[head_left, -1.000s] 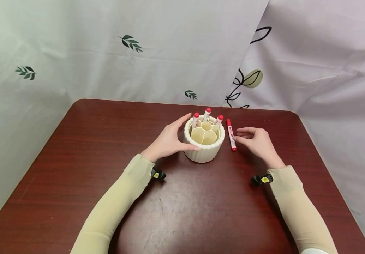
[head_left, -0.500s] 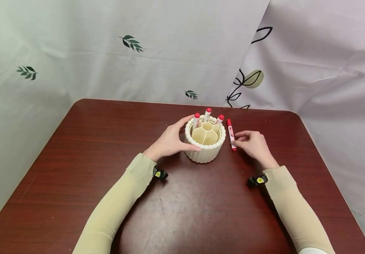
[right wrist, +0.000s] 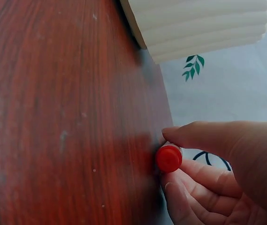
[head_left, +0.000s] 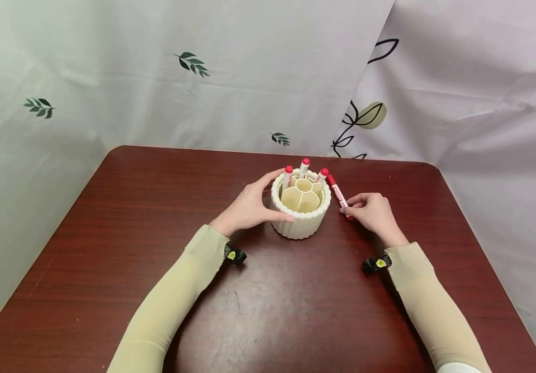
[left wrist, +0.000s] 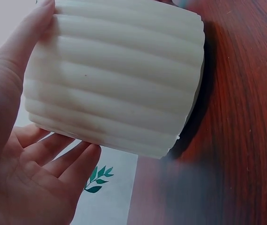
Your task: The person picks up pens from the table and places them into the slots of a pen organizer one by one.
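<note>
A cream ribbed pen holder with a scalloped rim and inner dividers stands upright on the table. Three red-capped white markers stand in its back compartments. My left hand grips the holder from the left, thumb along the near rim and fingers round the far side. To the right of the holder, my right hand pinches another red and white marker near its lower end. That marker slants, its far red end leaning toward the holder's rim. In the right wrist view its red end shows between thumb and fingers.
A dark red-brown wooden table spreads out around the hands. White cloth with leaf prints hangs behind its back edge. Black straps with yellow marks sit at both wrists.
My right hand has moved slightly left and taken hold of the loose marker. The marker's far end has swung left toward the holder. My left hand stays on the holder.
</note>
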